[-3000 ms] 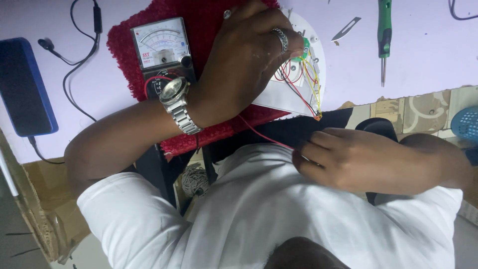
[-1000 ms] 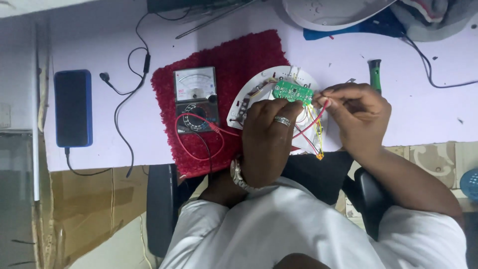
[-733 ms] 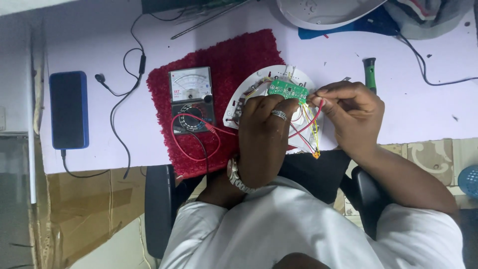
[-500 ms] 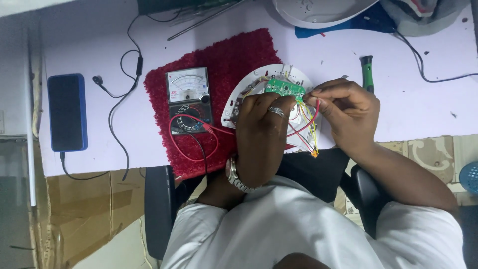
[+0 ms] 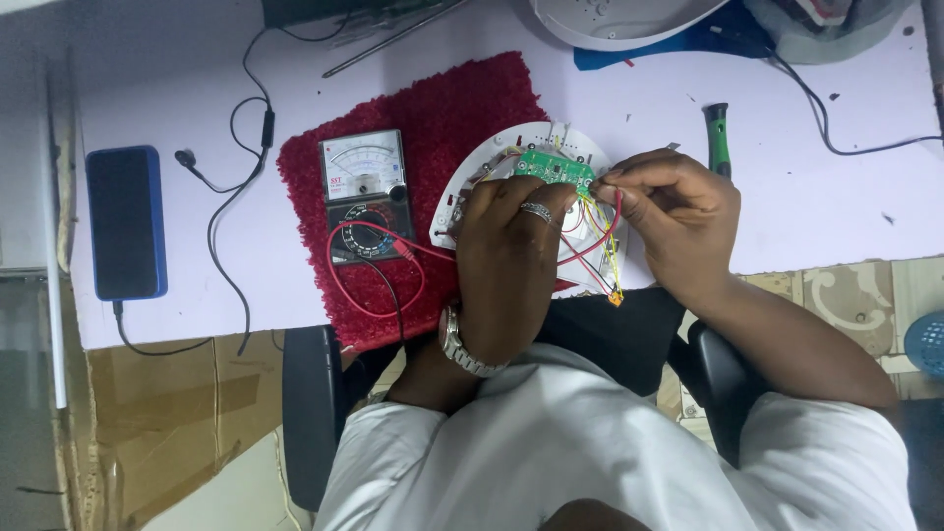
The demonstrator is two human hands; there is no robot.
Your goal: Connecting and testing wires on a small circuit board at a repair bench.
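Both your hands have barely shifted over the last second; three seconds back your right hand was down at your lap, now it's up at the board. Largest first: lilac table (image 5: 836, 216) spans the view, red shaggy mat (image 5: 442, 118) sits mid-table, white round plate (image 5: 492, 162) lies on the mat's right edge. Blue phone (image 5: 125, 221) lies far left on the table, charging lead running off its near end. Analog meter (image 5: 365, 194) sits on the mat left of the plate, red and black leads looping near it. Your left hand (image 5: 511, 256) lies on the plate, fingers curled down onto it, ring and wristwatch showing. Your right hand (image 5: 678, 221) is just right of it, fingertips pinched on the coloured wires (image 5: 600, 236) at the right end of the green circuit board (image 5: 556, 167), which rests on the plate's far part. Green-handled screwdriver (image 5: 720, 138) lies just beyond your right hand.
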